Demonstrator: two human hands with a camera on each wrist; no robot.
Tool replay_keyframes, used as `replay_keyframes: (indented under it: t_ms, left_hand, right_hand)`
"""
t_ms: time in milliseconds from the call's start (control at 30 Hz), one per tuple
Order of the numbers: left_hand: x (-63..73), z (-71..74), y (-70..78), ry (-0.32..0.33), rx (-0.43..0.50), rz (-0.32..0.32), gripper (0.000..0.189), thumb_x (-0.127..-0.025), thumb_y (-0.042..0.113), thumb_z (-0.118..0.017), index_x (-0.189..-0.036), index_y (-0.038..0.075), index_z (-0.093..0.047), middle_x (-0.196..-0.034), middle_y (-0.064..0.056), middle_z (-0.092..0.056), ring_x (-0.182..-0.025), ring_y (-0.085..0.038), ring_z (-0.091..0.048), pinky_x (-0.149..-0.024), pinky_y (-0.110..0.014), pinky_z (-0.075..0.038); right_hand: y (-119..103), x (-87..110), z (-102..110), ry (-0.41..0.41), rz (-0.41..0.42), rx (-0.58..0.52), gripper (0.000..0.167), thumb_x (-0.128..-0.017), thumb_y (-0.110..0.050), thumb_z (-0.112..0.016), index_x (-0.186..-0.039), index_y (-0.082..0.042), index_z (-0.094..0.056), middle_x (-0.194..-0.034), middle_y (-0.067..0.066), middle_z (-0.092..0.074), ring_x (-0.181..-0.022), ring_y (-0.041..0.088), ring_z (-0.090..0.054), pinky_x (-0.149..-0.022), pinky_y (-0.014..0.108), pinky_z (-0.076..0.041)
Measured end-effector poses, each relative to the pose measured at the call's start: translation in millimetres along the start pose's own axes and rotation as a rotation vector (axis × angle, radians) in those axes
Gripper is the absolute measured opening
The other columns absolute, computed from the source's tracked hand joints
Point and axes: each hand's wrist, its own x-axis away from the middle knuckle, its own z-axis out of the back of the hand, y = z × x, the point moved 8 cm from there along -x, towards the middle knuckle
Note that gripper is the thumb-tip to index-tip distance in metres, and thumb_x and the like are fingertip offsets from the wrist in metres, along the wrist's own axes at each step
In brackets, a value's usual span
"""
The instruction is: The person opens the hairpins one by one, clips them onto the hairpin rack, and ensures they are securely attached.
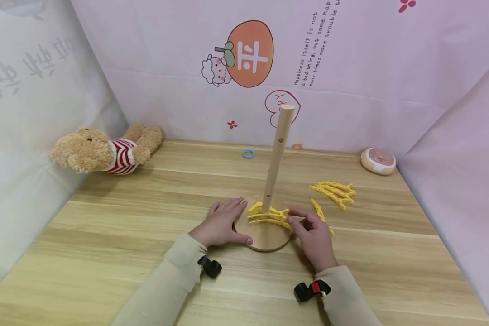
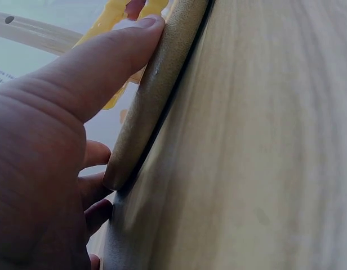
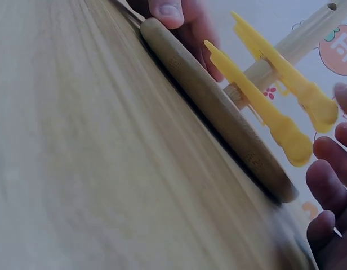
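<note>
A wooden post (image 1: 276, 154) rises from a round wooden base (image 1: 265, 242). Around the foot of the post are several yellow hair clips (image 1: 265, 216); two long ones (image 3: 261, 93) show side by side in the right wrist view. My left hand (image 1: 224, 224) rests against the base's left side, its thumb (image 2: 100, 67) stretched over the rim and the other fingers touching the edge. Beside the handle ends of the clips is my right hand (image 1: 311, 233), fingers bent loosely. In the right wrist view a small gap separates those fingers (image 3: 331, 180) from the clips.
More yellow clips (image 1: 336, 192) lie on the wooden table to the right, with another clip (image 1: 318, 209) nearer my right hand. A blue ring (image 1: 248, 154) lies behind the post. A teddy bear (image 1: 106, 151) lies at the back left; a round pink-topped device (image 1: 378, 160) stands back right.
</note>
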Motion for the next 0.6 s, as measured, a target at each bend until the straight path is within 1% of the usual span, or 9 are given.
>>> replay_keyframes:
  t_ms: [133,300,467,600]
  left_hand:
    - [-0.2,-0.4,-0.3,0.001,0.004,-0.007,0.111,-0.075,0.065,-0.078,-0.16,0.013,-0.028,-0.166,-0.005,-0.021,-0.153,-0.026,-0.015,-0.121,-0.058,-0.003]
    - [-0.3,-1.2,-0.9,0.002,0.003,-0.013,0.112,-0.075,0.066,-0.077,-0.16,0.013,-0.027,-0.166,-0.005,-0.021,-0.153,-0.026,-0.015,-0.121,-0.058,-0.003]
    - [0.1,-1.4,-1.4,0.002,0.004,-0.012,0.111,-0.075,0.066,-0.077,-0.16,0.013,-0.027,-0.166,-0.005,-0.021,-0.153,-0.025,-0.015,-0.121,-0.057,-0.002]
    - [0.5,-0.8,-1.8,0.002,-0.004,-0.009,0.112,-0.076,0.067,-0.076,-0.16,0.014,-0.027,-0.166,-0.005,-0.021,-0.153,-0.025,-0.015,-0.121,-0.057,-0.002]
  right_hand:
    - [1.1,1.2,7.3,0.039,-0.005,-0.023,0.027,-0.095,-0.036,-0.071,-0.113,-0.016,-0.075,-0.086,0.009,-0.067,-0.07,0.016,-0.055,-0.054,0.025,-0.045]
    - [7.6,0.2,20.6,0.084,-0.009,-0.003,0.027,-0.095,-0.034,-0.071,-0.112,-0.013,-0.075,-0.08,0.013,-0.066,-0.065,0.016,-0.055,-0.051,0.025,-0.044]
    - [14.2,-1.9,42.2,0.158,-0.019,0.017,0.026,-0.095,-0.032,-0.071,-0.109,-0.01,-0.075,-0.074,0.011,-0.065,-0.062,0.014,-0.055,-0.049,0.025,-0.043]
    - [18.7,-1.7,63.0,0.216,-0.037,0.024,0.029,-0.094,-0.032,-0.072,-0.109,-0.007,-0.075,-0.073,0.007,-0.066,-0.062,0.012,-0.055,-0.049,0.024,-0.042]
